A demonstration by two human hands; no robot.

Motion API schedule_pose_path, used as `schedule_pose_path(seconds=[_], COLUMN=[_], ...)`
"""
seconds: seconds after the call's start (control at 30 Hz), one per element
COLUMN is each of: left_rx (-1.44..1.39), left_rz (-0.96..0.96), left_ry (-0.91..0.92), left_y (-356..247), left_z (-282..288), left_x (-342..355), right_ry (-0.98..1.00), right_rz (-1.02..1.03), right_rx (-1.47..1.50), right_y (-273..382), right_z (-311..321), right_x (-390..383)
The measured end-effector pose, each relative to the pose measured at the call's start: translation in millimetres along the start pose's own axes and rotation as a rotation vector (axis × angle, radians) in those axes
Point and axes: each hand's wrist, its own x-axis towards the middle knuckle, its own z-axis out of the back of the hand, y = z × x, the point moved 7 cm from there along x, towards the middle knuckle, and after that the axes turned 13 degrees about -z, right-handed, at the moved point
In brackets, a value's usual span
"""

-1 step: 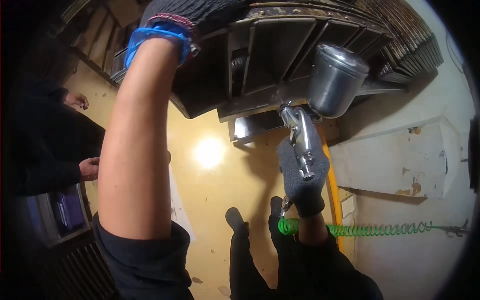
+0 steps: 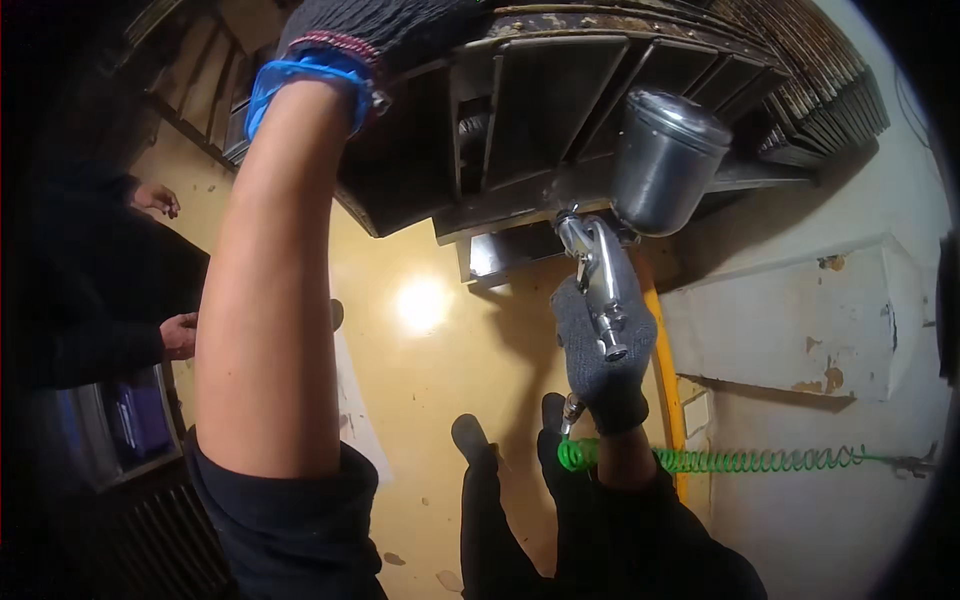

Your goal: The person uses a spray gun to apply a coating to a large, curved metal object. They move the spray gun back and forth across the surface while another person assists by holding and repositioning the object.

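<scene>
While the right hand [image 2: 603, 362] in a gray glove wraps its grip tight around the spray gun [image 2: 598, 275], the shiny cup [image 2: 665, 160] sits at one o'clock above it. The left hand [image 2: 375, 28] presses on the rusty metal rack [image 2: 560, 100] at eleven o'clock; I cannot tell its grip.

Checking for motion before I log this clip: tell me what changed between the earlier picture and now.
Nothing visibly changed. The right hand grips the spray gun with its metal cup under the dark metal frame, the left hand is up on the frame, and the green coiled hose trails to the right, the same as in the earlier picture.
</scene>
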Motion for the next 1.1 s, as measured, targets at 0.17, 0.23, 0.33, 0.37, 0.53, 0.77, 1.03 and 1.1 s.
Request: schedule_pose_path(seconds=[0.17, 0.23, 0.33, 0.37, 0.53, 0.77, 1.03, 1.1], left_rx=[-0.086, -0.085, -0.081, -0.045, 0.143, -0.119, 0.022, 0.16], left_rz=[-0.007, 0.029, 0.058, -0.037, -0.359, -0.04, -0.051, -0.293], left_ry=[-0.056, -0.018, -0.088, -0.109, -0.102, -0.108, -0.009, 0.001], left_y=[-0.2, 4.6, 3.1, 18.7, 53.1, 51.9, 40.5, 29.4], left_z=[-8.8, -5.1, -8.1, -12.0, -41.3, -25.2, -29.3, -32.2], left_x=[5.3, 2.4, 5.8, 5.7, 32.4, 22.5, 23.1, 18.9], right_ry=[0.189, 0.233, 0.23, 0.242, 0.25, 0.558, 0.627, 0.546], right_rz=[0.004, 0.012, 0.078, 0.103, 0.193, -0.254, -0.419, -0.295], right_rx=[0.112, 0.037, -0.194, -0.236, -0.3, 0.508, 0.828, 0.57], right_y=[-3.3, 1.1, 9.3, 10.7, 2.5, -24.4, -9.2, 4.0], right_z=[12.7, 12.6, 16.2, 15.9, 35.4, 34.1, 34.0, 40.5], right_x=[9.9, 10.8, 13.1, 13.0, 27.0, 29.4, 29.4, 32.3])
